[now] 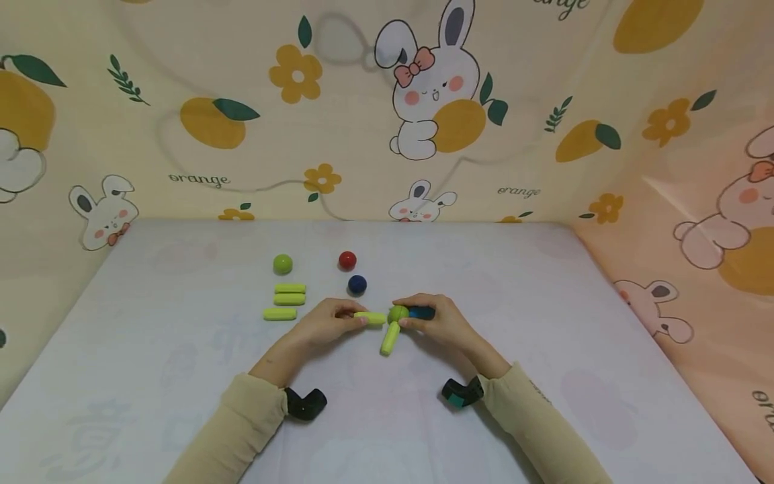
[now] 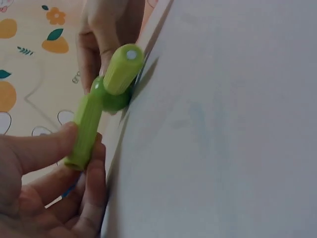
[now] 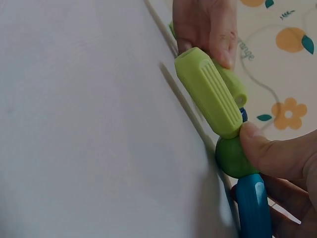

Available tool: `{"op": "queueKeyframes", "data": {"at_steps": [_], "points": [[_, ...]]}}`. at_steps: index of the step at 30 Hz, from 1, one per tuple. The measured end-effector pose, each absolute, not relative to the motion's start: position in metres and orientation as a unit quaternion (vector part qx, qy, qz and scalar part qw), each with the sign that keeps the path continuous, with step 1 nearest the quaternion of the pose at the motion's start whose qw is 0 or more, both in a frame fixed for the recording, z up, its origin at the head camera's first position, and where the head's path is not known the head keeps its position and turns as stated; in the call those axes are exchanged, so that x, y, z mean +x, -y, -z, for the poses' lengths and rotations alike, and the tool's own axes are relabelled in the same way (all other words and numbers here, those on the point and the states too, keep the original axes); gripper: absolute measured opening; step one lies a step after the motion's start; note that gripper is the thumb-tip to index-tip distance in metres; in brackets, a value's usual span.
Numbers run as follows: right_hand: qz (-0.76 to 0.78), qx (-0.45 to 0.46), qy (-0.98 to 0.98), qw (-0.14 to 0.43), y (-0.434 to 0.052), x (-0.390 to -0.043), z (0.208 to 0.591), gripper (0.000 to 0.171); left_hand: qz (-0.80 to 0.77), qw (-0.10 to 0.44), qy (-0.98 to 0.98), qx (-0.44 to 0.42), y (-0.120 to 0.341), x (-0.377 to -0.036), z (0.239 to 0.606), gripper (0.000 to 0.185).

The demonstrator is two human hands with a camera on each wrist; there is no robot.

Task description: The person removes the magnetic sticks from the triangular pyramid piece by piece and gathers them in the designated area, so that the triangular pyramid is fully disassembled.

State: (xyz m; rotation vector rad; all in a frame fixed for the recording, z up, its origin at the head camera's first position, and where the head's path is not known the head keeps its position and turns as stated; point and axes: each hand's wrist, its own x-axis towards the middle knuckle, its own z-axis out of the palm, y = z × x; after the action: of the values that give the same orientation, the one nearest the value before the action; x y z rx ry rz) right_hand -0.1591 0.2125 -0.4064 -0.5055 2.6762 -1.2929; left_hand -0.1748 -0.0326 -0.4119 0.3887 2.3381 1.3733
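My left hand (image 1: 323, 324) pinches a yellow-green magnetic rod (image 1: 370, 318) between thumb and fingers, its free end pointing right. Thumb and fingers of my right hand (image 1: 440, 321) grip a green ball (image 1: 397, 313). A second yellow-green rod (image 1: 390, 339) sticks out from that ball toward the front. On the ball's right side a blue rod (image 3: 253, 206) is attached, partly covered by the right hand in the head view. The pinched rod's end is very close to the ball; I cannot tell whether they touch.
Left of the hands, several loose yellow-green rods (image 1: 280, 314) lie on the white tabletop (image 1: 387, 423). Behind them sits a light green ball (image 1: 282, 263). A red ball (image 1: 347, 261) and a dark blue ball (image 1: 357, 285) lie beyond the left hand. A patterned cloth backdrop (image 1: 357, 134) rises behind.
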Motion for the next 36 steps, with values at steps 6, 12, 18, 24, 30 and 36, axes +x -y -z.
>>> {"op": "queueKeyframes", "data": {"at_steps": [6, 12, 18, 24, 30, 36], "points": [[0.43, -0.168, -0.885, 0.063, -0.214, -0.16, 0.407, 0.036, -0.516, 0.188, -0.826, 0.13, 0.037, -0.169, 0.409, 0.025], [0.428, -0.17, -0.885, 0.067, -0.215, -0.16, 0.408, 0.036, -0.518, 0.183, -0.826, 0.126, 0.038, -0.166, 0.406, 0.024], [0.42, -0.172, -0.889, 0.064, -0.215, -0.159, 0.407, 0.036, -0.513, 0.188, -0.828, 0.125, 0.045, -0.164, 0.404, 0.023], [0.417, -0.173, -0.89, 0.063, -0.215, -0.159, 0.406, 0.037, -0.51, 0.193, -0.829, 0.121, 0.054, -0.161, 0.401, 0.021], [0.421, -0.165, -0.889, 0.068, -0.214, -0.159, 0.405, 0.037, -0.501, 0.205, -0.827, 0.148, 0.066, -0.163, 0.399, 0.025], [0.421, -0.168, -0.889, 0.063, -0.214, -0.159, 0.406, 0.037, -0.491, 0.204, -0.832, 0.158, 0.081, -0.164, 0.392, 0.027]]}}
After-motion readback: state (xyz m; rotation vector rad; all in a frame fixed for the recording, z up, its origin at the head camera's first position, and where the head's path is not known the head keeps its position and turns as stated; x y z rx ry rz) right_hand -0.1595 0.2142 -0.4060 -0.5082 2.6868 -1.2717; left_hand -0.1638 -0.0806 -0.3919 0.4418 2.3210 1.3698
